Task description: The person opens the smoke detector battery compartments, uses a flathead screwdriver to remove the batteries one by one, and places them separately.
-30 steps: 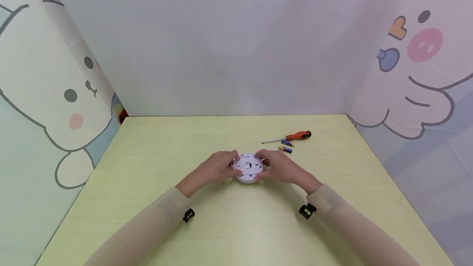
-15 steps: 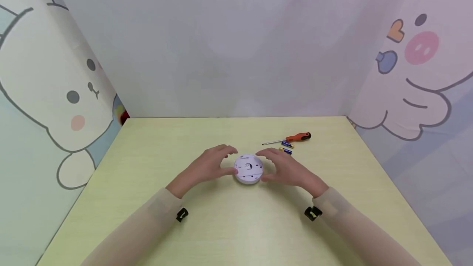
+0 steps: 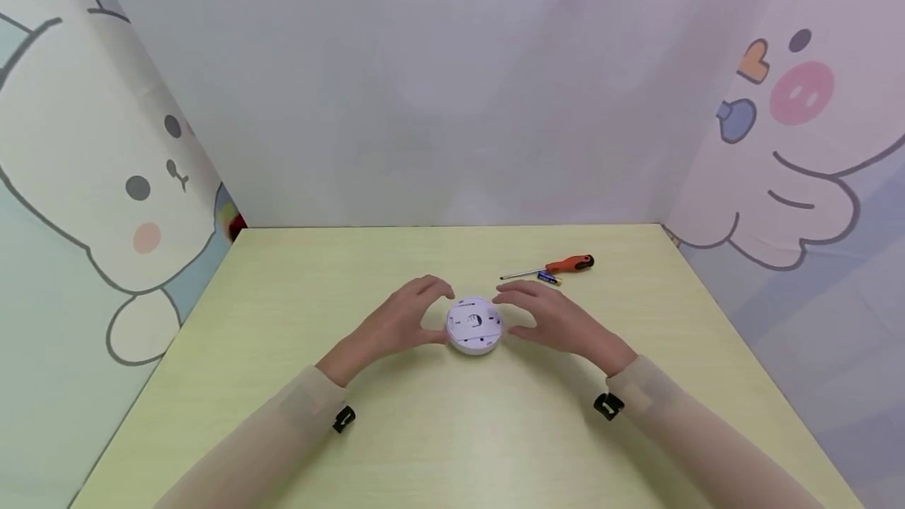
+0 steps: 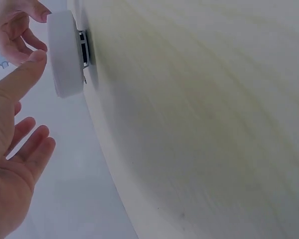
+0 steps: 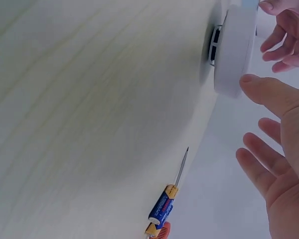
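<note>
A round white smoke detector (image 3: 474, 326) lies on the table with its slotted back plate up and its dark vented part (image 4: 83, 49) against the tabletop. My left hand (image 3: 404, 319) is held around its left side, fingers spread and apart from the thumb, the thumb tip right at the rim. On the other side my right hand (image 3: 558, 316) curves loosely with a gap to the rim in the head view. Neither hand grips anything.
Behind the right hand lie a screwdriver (image 3: 569, 264) with an orange-and-black handle and a blue-and-gold battery (image 3: 549, 278). The right wrist view shows another battery (image 5: 162, 206) near it. A pale curtain (image 3: 452, 100) stands along the table's far edge.
Both hands have let go of the smoke detector's rim and drawn outward, left hand to the left, right hand to the right. The nearer battery is now covered by the right hand.
</note>
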A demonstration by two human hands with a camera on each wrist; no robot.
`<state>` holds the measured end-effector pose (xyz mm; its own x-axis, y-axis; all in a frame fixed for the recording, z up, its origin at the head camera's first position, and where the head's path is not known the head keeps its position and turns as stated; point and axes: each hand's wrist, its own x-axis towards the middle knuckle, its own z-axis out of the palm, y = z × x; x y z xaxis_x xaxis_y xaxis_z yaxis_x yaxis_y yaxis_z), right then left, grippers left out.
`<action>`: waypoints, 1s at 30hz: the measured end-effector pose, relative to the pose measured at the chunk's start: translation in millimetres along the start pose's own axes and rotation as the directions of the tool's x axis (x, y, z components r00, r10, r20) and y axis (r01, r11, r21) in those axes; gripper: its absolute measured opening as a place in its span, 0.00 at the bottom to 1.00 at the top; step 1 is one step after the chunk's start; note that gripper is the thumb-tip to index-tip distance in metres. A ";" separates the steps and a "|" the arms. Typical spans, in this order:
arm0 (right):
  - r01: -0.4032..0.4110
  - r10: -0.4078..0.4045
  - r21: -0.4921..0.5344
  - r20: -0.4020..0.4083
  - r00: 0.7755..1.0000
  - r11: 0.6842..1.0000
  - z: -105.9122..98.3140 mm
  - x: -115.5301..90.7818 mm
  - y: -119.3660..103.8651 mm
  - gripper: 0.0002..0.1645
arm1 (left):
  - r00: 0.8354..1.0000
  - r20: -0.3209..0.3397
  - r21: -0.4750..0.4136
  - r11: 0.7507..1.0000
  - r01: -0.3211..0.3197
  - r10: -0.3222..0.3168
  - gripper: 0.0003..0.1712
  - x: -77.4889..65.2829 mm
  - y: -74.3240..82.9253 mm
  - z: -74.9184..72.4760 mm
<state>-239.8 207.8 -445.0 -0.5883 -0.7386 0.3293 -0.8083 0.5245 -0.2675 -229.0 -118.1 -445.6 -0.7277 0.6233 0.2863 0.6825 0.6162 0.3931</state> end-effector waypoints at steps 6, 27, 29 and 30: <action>0.069 -0.069 0.007 0.009 0.998 0.998 5.2 0.9 5.3 0.32 | 0.999 0.035 0.039 0.999 -0.003 0.002 0.39 0.3 -2.3 5.3; 0.172 -0.172 -0.022 0.017 0.985 0.985 19.7 7.5 10.0 0.30 | 0.994 0.109 0.109 0.994 -0.024 0.012 0.30 11.2 7.1 18.3; 0.176 -0.175 -0.020 0.022 0.984 0.984 20.8 7.2 10.0 0.29 | 0.994 0.106 0.119 0.992 -0.040 0.027 0.29 11.7 7.1 19.4; 0.178 -0.177 -0.018 0.023 0.984 0.984 21.6 7.0 10.2 0.29 | 0.994 0.103 0.124 0.991 -0.049 0.036 0.29 11.9 7.3 19.7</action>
<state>-251.6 198.8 -465.0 -0.4349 -0.8294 0.3507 -0.9003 0.3922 -0.1888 -231.4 -96.7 -456.6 -0.6916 0.6914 0.2090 0.7204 0.6399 0.2673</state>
